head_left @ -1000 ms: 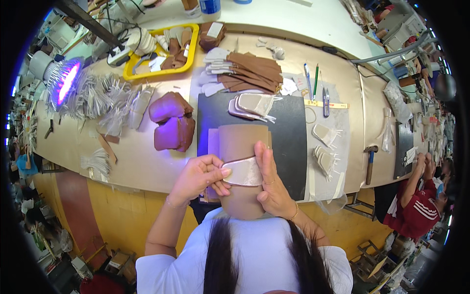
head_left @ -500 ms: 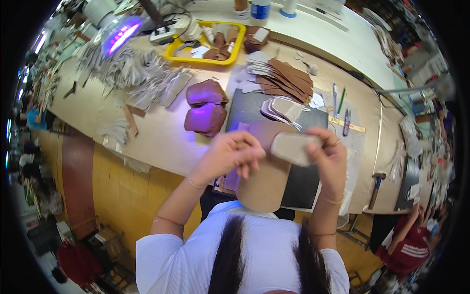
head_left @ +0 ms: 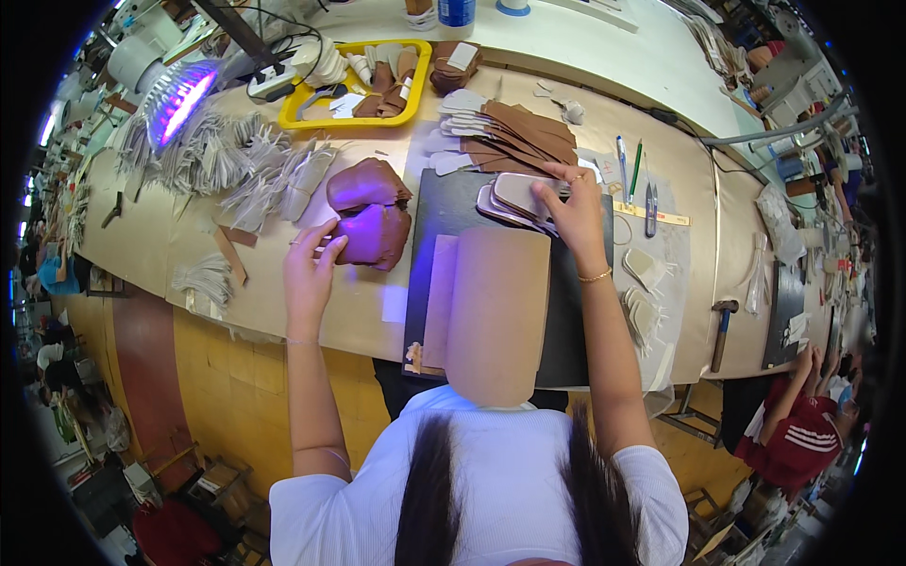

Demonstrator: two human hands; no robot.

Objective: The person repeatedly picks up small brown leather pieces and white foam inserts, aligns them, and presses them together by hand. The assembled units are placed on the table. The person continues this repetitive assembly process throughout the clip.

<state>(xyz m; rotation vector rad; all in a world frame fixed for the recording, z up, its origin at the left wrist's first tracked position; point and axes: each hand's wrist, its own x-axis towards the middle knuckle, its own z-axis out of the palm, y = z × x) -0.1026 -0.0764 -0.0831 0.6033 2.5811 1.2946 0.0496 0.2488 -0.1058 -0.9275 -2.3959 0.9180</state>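
Observation:
My left hand [head_left: 311,264] reaches to two stacks of brown leather pieces, its fingers apart and the tips at the left edge of the nearer stack [head_left: 376,238]. Purple light falls on that stack. Beyond it sits the farther stack [head_left: 363,186]. My right hand [head_left: 574,209] pinches the right end of a pale, rounded, flat piece [head_left: 515,192], which lies over a small pile of similar pieces on the black board [head_left: 436,203]. A curved tan sheet [head_left: 500,311] stands out between my body and the board.
A lamp [head_left: 179,104] glows purple over heaps of pale strips [head_left: 203,156]. Behind are a yellow tray [head_left: 415,106] and fanned brown pieces [head_left: 524,134]. To the right lie a pen [head_left: 622,160], a green pencil [head_left: 637,168], thread snips [head_left: 651,209], a ruler [head_left: 668,216] and a hammer [head_left: 724,335].
My right hand has carried the pale piece away from me onto the small pile. My left hand has moved left, from near the tan sheet to the brown leather stack.

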